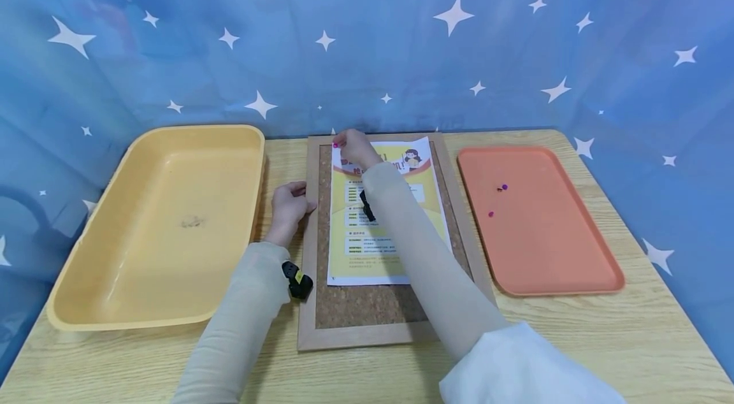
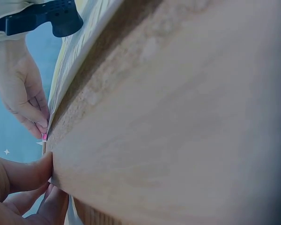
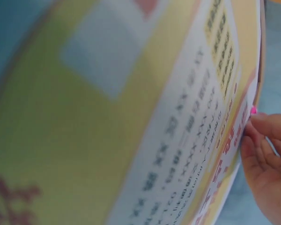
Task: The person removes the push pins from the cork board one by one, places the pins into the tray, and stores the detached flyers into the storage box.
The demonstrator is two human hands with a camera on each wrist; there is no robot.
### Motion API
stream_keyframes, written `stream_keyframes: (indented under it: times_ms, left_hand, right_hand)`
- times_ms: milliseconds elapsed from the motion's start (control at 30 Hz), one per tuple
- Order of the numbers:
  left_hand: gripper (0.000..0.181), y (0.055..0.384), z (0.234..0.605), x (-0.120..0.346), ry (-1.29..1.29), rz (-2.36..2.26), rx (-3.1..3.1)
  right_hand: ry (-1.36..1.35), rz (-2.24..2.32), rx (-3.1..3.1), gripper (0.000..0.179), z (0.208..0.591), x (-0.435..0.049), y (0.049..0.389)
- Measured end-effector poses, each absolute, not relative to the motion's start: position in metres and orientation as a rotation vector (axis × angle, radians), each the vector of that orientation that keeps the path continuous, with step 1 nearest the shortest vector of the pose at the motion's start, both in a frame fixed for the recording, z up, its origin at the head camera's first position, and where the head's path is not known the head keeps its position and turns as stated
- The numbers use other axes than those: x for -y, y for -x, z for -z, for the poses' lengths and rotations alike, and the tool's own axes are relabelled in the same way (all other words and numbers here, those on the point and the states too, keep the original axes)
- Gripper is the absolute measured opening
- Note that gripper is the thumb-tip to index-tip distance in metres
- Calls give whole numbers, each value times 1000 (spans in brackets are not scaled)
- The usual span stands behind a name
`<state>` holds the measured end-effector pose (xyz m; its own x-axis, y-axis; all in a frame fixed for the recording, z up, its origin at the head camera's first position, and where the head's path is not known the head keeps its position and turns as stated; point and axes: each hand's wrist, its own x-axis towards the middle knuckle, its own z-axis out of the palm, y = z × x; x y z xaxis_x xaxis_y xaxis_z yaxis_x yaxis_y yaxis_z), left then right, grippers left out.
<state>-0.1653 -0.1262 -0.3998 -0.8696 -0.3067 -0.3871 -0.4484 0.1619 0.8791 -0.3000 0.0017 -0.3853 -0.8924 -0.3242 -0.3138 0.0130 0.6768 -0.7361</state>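
A yellow and white printed poster point(image 1: 367, 271) lies on a wood-framed corkboard point(image 1: 378, 307). At the poster's upper left corner my right hand point(image 1: 357, 148) pinches a pink push pin point(image 1: 335, 145), its head showing beside the fingertips in the right wrist view. The pin's point is hidden. My left hand point(image 1: 288, 209) grips the left side of the board's frame, thumb on top and fingers beneath the edge, as the left wrist view shows. Cork shows below the poster and along its sides.
To the right lies an orange-pink tray point(image 1: 550, 245) with a few small push pins point(image 1: 490, 214) on it. A deep yellow basin point(image 1: 155, 245) stands on the left of the wooden table point(image 1: 648, 340). A blue curtain point(image 1: 378, 60) with white stars hangs behind.
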Motion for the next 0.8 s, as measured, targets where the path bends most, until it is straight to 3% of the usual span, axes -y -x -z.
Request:
stream_keyframes:
  times_ms: [800]
  left_hand:
    - [54, 167, 404, 126, 723, -1794, -2352]
  right_hand:
    - [250, 1020, -2532, 34, 388, 6, 307]
